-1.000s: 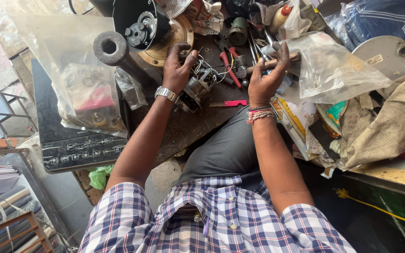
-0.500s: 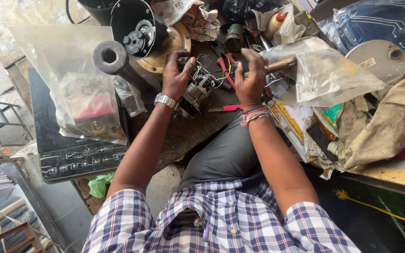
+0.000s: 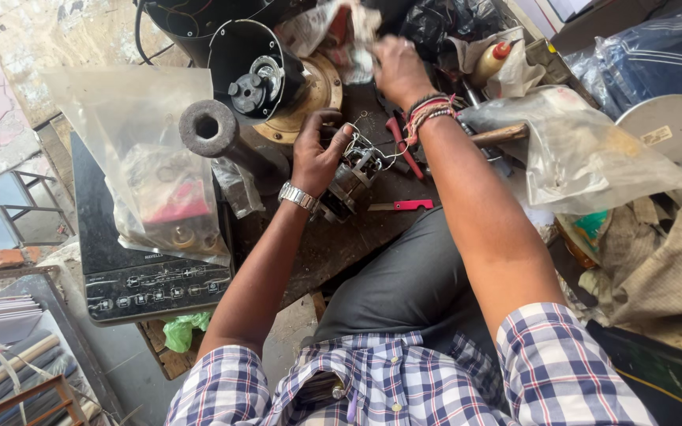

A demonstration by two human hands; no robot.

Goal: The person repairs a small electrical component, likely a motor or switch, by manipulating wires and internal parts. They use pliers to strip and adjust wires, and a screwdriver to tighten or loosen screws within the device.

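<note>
Far left on the counter [image 3: 341, 244]: clear plastic bag [image 3: 151, 158] over a black induction cooktop [image 3: 144, 276], then a dark steel pipe [image 3: 215, 134]. Left hand [image 3: 317, 154], fingers curled shut, grips the small motor [image 3: 353, 177] at centre; copper windings and loose wires [image 3: 372, 146] on top. Motor looks heavy, rigid, wires fragile; hold the metal body. Red pliers [image 3: 400, 146] beside it. Right hand [image 3: 400, 71] reaches back into rags; its fingers' closure: cannot tell.
</note>
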